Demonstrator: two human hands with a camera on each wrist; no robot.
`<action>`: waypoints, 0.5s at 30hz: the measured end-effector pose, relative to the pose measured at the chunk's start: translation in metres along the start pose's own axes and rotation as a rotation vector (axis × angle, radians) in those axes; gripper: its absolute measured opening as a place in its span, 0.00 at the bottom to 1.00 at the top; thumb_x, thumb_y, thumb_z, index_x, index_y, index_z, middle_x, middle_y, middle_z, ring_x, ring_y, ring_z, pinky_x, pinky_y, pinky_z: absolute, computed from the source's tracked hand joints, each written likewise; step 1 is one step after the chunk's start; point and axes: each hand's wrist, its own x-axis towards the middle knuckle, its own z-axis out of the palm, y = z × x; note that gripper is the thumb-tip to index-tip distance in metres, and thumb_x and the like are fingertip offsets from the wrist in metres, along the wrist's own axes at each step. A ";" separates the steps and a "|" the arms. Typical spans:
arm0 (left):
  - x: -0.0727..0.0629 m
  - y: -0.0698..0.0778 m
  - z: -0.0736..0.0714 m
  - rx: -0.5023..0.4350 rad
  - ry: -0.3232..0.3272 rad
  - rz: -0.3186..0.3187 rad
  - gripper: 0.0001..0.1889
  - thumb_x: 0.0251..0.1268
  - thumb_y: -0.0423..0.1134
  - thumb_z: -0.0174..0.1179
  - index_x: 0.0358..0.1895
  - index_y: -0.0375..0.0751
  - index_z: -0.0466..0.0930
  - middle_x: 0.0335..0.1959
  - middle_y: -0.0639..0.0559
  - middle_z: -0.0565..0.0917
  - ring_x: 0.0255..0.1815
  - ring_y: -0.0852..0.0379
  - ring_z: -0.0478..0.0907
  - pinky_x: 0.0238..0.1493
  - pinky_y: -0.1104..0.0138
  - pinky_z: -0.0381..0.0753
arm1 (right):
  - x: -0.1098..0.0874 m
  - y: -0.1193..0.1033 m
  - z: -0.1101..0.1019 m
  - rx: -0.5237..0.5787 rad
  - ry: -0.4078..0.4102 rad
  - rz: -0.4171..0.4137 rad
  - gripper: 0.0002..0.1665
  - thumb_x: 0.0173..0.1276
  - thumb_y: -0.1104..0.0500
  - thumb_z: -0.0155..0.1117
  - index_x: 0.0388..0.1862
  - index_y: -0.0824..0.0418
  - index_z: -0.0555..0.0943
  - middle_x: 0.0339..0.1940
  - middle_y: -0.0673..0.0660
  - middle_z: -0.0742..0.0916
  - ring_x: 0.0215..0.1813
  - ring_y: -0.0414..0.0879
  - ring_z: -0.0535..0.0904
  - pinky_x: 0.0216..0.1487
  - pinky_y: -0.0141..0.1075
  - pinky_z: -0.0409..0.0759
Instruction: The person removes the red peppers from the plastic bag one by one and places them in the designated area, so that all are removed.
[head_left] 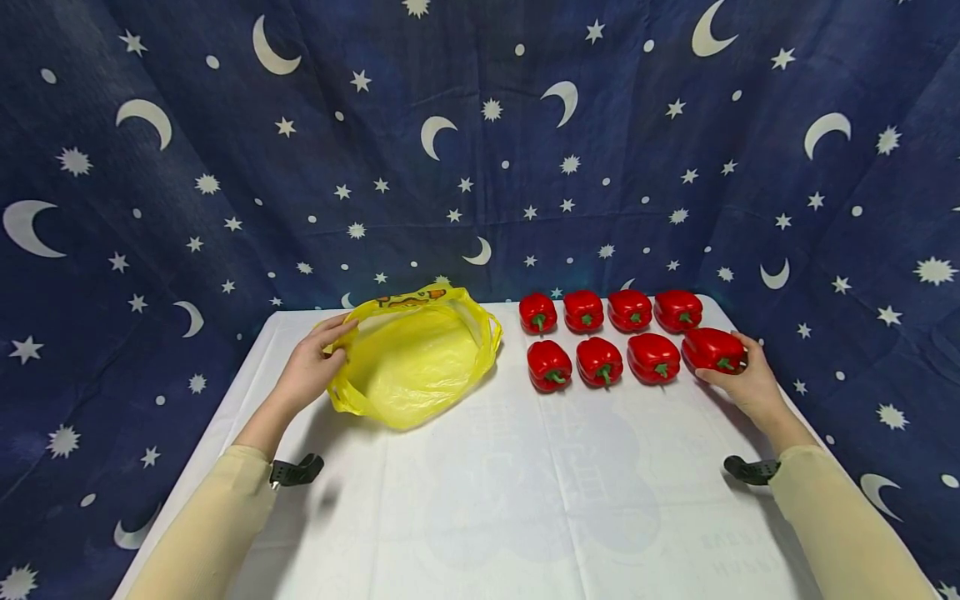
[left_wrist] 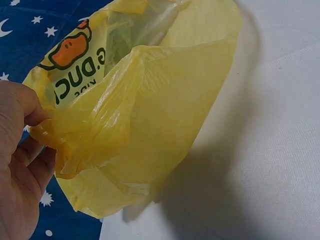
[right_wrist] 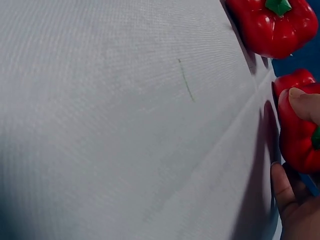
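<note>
At the left of the table, my left hand (head_left: pixel 311 367) pinches the rim of a yellow plastic bag (left_wrist: pixel 170 100) between thumb and fingers. The bag's mouth gapes toward me, and printed letters with an orange duck bill show on it in the left wrist view. Over on the right, my right hand (head_left: pixel 753 387) grips a red bell pepper (head_left: pixel 711 348) at the front row's right end, thumb on the near side. In the right wrist view that same pepper (right_wrist: pixel 297 135) lies between thumb and fingers, partly cut off by the frame edge.
Several more red bell peppers (head_left: pixel 600 361) with green stems stand in two rows at the back right, beside the held one. A white cloth covers the table (head_left: pixel 480 500). Behind it hangs a dark blue curtain (head_left: pixel 480 150) with moons and stars.
</note>
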 end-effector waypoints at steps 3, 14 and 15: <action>0.000 0.000 0.000 -0.010 -0.004 -0.002 0.27 0.74 0.30 0.49 0.75 0.40 0.70 0.79 0.44 0.62 0.76 0.40 0.62 0.63 0.45 0.75 | 0.001 0.001 0.001 -0.011 0.005 0.006 0.65 0.68 0.51 0.72 0.84 0.64 0.35 0.80 0.78 0.50 0.77 0.78 0.49 0.69 0.70 0.56; 0.000 -0.003 0.000 -0.017 0.000 0.021 0.27 0.73 0.29 0.49 0.74 0.40 0.71 0.79 0.45 0.62 0.76 0.40 0.62 0.61 0.45 0.75 | -0.001 0.001 0.004 -0.040 0.000 0.006 0.65 0.70 0.51 0.71 0.84 0.63 0.33 0.80 0.78 0.49 0.77 0.79 0.48 0.69 0.70 0.55; 0.000 -0.003 0.001 -0.016 0.001 0.027 0.27 0.73 0.28 0.49 0.74 0.40 0.72 0.79 0.45 0.62 0.76 0.40 0.62 0.61 0.45 0.76 | -0.001 0.001 0.005 -0.043 0.000 0.001 0.65 0.70 0.51 0.71 0.84 0.63 0.33 0.80 0.79 0.49 0.77 0.79 0.48 0.69 0.71 0.55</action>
